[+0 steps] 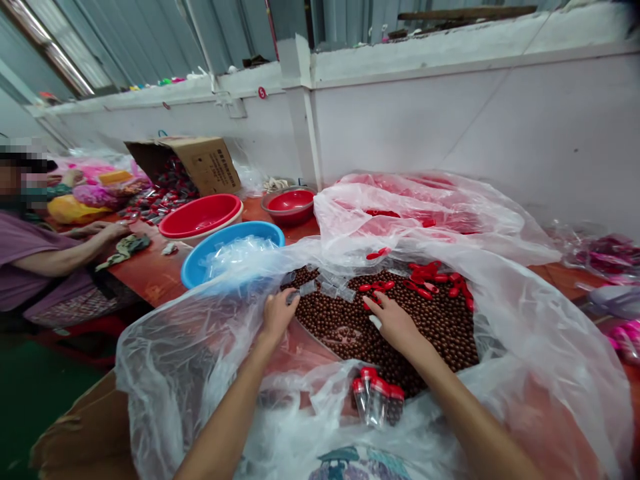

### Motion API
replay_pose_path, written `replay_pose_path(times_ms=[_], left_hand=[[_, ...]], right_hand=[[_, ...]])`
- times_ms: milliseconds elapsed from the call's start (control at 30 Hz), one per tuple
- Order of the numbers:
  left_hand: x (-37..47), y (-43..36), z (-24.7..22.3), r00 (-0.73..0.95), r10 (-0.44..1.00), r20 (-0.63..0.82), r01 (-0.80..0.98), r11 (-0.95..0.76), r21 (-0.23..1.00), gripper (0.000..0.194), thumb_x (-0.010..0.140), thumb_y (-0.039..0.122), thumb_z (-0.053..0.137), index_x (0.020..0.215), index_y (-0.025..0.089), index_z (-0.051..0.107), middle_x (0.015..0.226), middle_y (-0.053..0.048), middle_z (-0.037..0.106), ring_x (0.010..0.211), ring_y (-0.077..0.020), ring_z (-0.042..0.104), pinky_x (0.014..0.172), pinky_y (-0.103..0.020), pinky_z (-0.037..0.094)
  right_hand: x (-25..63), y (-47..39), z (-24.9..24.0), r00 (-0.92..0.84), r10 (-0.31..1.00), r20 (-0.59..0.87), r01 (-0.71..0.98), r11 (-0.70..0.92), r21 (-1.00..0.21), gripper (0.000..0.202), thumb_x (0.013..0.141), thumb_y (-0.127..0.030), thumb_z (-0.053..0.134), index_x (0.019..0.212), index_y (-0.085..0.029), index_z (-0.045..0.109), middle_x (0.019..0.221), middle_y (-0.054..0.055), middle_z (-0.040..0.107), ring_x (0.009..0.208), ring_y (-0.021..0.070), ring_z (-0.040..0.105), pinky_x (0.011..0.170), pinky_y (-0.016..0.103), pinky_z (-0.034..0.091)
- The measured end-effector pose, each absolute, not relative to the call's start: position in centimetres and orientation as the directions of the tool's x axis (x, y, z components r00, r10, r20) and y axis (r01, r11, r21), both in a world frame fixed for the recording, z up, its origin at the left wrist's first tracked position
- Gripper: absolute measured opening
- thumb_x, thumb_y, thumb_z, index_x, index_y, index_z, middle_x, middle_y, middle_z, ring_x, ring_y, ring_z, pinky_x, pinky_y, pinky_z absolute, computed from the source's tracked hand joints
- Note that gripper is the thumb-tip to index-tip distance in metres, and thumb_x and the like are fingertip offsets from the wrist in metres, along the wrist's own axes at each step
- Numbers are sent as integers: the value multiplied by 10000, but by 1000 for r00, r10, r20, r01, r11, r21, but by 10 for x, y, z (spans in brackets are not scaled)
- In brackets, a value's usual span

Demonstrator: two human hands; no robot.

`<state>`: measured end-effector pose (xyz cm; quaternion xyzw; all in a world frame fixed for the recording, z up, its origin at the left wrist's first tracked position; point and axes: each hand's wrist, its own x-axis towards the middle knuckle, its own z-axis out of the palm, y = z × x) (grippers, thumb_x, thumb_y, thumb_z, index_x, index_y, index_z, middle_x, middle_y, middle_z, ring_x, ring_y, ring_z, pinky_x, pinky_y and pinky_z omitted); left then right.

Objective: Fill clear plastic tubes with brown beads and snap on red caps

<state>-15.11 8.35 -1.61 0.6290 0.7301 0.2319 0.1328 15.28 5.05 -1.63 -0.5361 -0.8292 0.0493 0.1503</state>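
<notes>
Brown beads lie in a wide heap on a clear plastic sheet. My left hand is at the heap's left edge, fingers closed on a clear tube. More clear tubes rest on the beads beside it. Over the middle of the heap, my right hand has its fingertips at a red piece; the grip is too small to make out. Other red caps are scattered at the back right of the beads. Several filled tubes with red caps lie at the heap's front edge.
A blue basin with clear tubes stands at the left, near a red basin and a smaller red bowl. Behind are a cardboard box and a bag of red pieces. Another person sits at far left.
</notes>
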Motion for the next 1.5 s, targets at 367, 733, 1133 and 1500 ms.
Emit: replay_pose_path(times_ms=[367,733,1133,1500], left_hand=[[-93,59,-23,149,966,-213,507,110,855,433,559,110,632,988,141,682,950,-55,661,825,-199,588,789,-303,442],[-2,64,-53,319,903,-289,227,223,948,465,544,108,685,1006,144,660,866,-37,678,730,-154,591,736,-275,444],[30,68,-59,281,911,-300,72,292,954,496,466,74,740,952,146,672,799,-12,663,725,-145,576,774,-278,420],[34,62,-53,374,865,-333,-178,419,890,520,492,123,765,1001,148,663,931,-55,690,823,-163,615,861,-308,417]], right_hand=[[179,26,-10,-221,958,184,801,286,-527,262,872,-261,415,1092,-220,551,1051,60,616,954,192,571,830,316,430],[219,-41,-16,158,931,-329,-206,-294,-933,491,785,-479,530,1234,-285,486,867,18,605,509,106,507,407,222,375],[215,-46,-35,186,932,-310,-174,-279,-944,502,691,-330,655,1170,-209,565,799,16,640,545,105,466,446,215,350],[208,-49,-26,235,946,-226,-129,-200,-971,442,736,-428,602,1109,-196,556,964,80,668,691,172,557,513,250,426]])
